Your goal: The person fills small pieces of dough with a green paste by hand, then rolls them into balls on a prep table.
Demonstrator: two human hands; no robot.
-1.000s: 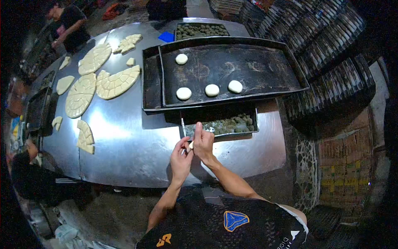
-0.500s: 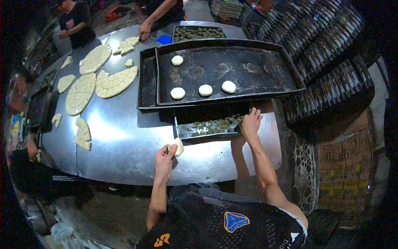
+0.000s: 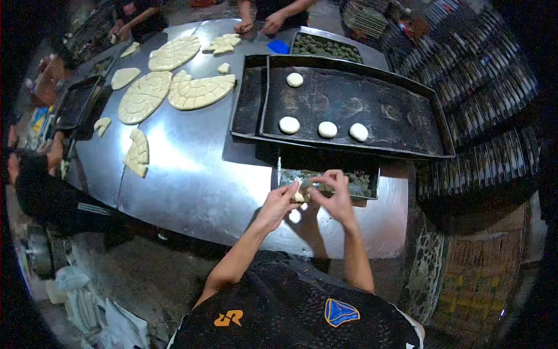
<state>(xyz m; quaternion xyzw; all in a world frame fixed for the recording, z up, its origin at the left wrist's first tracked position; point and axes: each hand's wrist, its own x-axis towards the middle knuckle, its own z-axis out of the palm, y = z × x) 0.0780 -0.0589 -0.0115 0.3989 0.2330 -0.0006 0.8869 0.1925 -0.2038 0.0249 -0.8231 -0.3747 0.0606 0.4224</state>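
Note:
My left hand (image 3: 276, 207) is closed around a small piece of pale dough (image 3: 300, 197) above the front of the metal table. Close against it, my right hand (image 3: 338, 202) pinches a dark greenish lump of filling (image 3: 306, 185) at the dough. The fingers partly hide both pieces. Just behind my hands is a shallow tray (image 3: 378, 181) with crumbly greenish filling in it. Beyond that lies a large black baking tray (image 3: 372, 96), stacked over another, with several white dough rounds (image 3: 327, 130) on it.
Scored dough slabs (image 3: 145, 98) and cut pieces lie on the left of the steel table (image 3: 192, 203). A tray of filling balls (image 3: 326, 47) and a blue scraper (image 3: 279, 46) are at the back. Co-workers' hands (image 3: 273, 23) show at the far edge. Stacked trays (image 3: 482, 163) stand right.
My right hand has come from the filling tray to my left hand, bringing a lump of filling to the dough. My left hand has risen slightly. The view has shifted left.

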